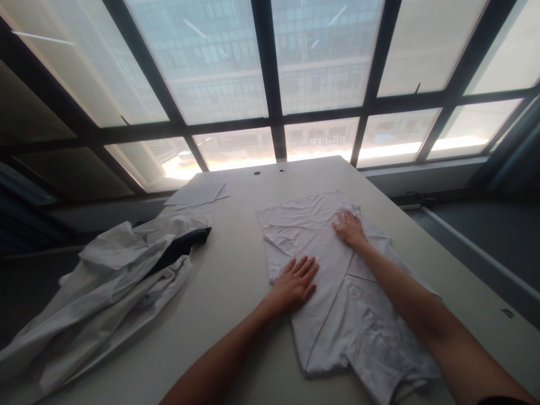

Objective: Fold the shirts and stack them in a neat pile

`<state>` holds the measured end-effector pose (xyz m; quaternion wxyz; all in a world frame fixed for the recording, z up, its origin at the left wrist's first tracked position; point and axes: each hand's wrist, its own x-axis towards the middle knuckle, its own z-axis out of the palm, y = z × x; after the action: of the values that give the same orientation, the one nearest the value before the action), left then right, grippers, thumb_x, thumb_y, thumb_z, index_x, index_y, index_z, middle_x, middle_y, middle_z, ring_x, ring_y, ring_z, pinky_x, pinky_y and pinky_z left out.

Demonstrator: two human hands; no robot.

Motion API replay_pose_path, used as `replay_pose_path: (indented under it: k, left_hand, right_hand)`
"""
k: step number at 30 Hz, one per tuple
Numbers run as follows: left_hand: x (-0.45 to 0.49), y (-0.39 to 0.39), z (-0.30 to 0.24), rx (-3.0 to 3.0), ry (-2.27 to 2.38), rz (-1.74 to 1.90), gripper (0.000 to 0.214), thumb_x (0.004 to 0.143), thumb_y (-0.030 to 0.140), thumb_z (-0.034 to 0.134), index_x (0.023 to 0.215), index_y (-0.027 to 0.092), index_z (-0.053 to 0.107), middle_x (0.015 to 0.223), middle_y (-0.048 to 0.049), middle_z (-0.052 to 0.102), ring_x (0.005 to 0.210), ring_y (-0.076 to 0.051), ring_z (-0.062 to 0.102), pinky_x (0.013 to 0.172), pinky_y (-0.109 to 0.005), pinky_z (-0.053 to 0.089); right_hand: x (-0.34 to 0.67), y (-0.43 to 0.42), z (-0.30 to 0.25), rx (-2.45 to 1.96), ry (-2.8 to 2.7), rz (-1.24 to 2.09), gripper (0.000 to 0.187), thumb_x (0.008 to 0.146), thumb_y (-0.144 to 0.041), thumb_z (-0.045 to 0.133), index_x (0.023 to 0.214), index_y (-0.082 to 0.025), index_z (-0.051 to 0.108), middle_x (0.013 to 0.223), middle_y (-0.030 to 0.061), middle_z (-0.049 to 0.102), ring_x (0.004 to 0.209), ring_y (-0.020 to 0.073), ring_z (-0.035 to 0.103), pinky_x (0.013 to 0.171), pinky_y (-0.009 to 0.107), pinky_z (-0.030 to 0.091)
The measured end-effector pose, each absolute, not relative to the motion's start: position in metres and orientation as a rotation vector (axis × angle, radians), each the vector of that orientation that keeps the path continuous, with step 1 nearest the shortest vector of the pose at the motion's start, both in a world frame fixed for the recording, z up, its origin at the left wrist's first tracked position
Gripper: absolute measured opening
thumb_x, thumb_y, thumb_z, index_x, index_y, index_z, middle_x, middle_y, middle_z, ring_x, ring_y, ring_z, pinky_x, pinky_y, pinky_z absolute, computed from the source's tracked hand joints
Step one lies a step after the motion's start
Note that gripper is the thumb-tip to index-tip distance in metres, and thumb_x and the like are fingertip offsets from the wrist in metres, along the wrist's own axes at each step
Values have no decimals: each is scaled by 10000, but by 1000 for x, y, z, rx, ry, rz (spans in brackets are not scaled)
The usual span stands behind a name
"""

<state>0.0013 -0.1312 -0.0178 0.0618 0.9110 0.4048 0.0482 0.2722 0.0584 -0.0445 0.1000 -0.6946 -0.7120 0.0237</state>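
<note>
A white shirt (320, 315) lies partly folded on the table, with small buttons and creases showing. My left hand (294, 286) rests flat on its left part, fingers spread. Farther up, my right hand (349, 228) lies on the cloth near the shirt's far right edge, its fingers stretched out. Neither hand grips anything. The right forearm crosses over the shirt's right side and hides some of it. Toward the bottom right, the fabric is bunched and wrinkled.
The white table (236, 236) extends up to a large framed window (316, 56). On its left side lies a heap of white and dark clothes (126, 270), hanging past the edge. Paper sheets (198, 192) lie at the far left corner. A pale rail (476, 250) runs along the floor at right.
</note>
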Motion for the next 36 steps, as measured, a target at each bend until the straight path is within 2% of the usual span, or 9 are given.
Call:
replay_pose_path:
  k: [4, 11, 15, 18, 21, 24, 29, 36]
  left_hand:
    - [2, -131, -16, 2750, 1212, 144, 585, 1070, 505, 260, 1590, 239, 275, 1662, -50, 213, 1542, -242, 157, 1240, -493, 159]
    - [2, -129, -15, 2733, 1216, 146, 576, 1055, 482, 338, 1580, 246, 305, 1657, -43, 237, 1537, -244, 184, 1241, -495, 169]
    - [1, -128, -16, 2715, 1217, 166, 570, 1052, 475, 349, 1578, 260, 310, 1657, -27, 238, 1537, -236, 186, 1246, -486, 164]
    - [2, -128, -15, 2702, 1219, 173, 571, 1049, 476, 360, 1576, 263, 316, 1655, -25, 243, 1536, -237, 190, 1247, -484, 167]
    - [2, -129, -14, 2696, 1223, 182, 567, 1047, 476, 366, 1573, 268, 325, 1653, -25, 252, 1534, -235, 197, 1248, -479, 168]
    - [2, -129, -13, 2695, 1225, 184, 563, 1047, 473, 366, 1569, 263, 332, 1652, -25, 255, 1533, -236, 203, 1246, -481, 173]
    - [3, -130, -12, 2690, 1226, 178, 564, 1046, 472, 368, 1569, 263, 334, 1649, -29, 264, 1532, -236, 205, 1246, -481, 174]
    - [3, -130, -11, 2674, 1227, 190, 561, 1041, 464, 384, 1562, 260, 353, 1647, -30, 271, 1530, -239, 213, 1247, -479, 170]
  right_hand:
    - [271, 56, -46, -2054, -2030, 37, 664, 997, -479, 334, 1547, -111, 380, 1640, 195, 256, 1530, 295, 166, 1219, 507, 127]
    - [273, 52, -45, -1891, -2039, -22, 616, 988, -434, 376, 1518, -124, 429, 1618, 169, 326, 1515, 292, 224, 1218, 496, 164]
    - [272, 51, -42, -1754, -1997, -54, 592, 1012, -404, 321, 1529, -127, 401, 1623, 141, 329, 1518, 246, 219, 1221, 458, 182]
    - [270, 50, -40, -1737, -2051, -25, 595, 1023, -418, 310, 1543, -138, 380, 1632, 145, 306, 1525, 259, 199, 1221, 494, 166]
    - [268, 49, -39, -1741, -2193, 44, 587, 1021, -446, 342, 1519, -148, 428, 1613, 154, 345, 1512, 277, 236, 1215, 522, 175]
    - [268, 49, -39, -1745, -2286, 89, 569, 1024, -443, 345, 1500, -151, 458, 1596, 147, 379, 1499, 264, 272, 1212, 514, 195]
    - [269, 50, -40, -1779, -2293, 108, 556, 1030, -406, 342, 1516, -146, 424, 1615, 131, 348, 1506, 246, 252, 1216, 513, 180]
    - [271, 52, -40, -1764, -2278, 119, 515, 1017, -352, 375, 1473, -137, 481, 1590, 145, 390, 1486, 255, 295, 1209, 499, 195]
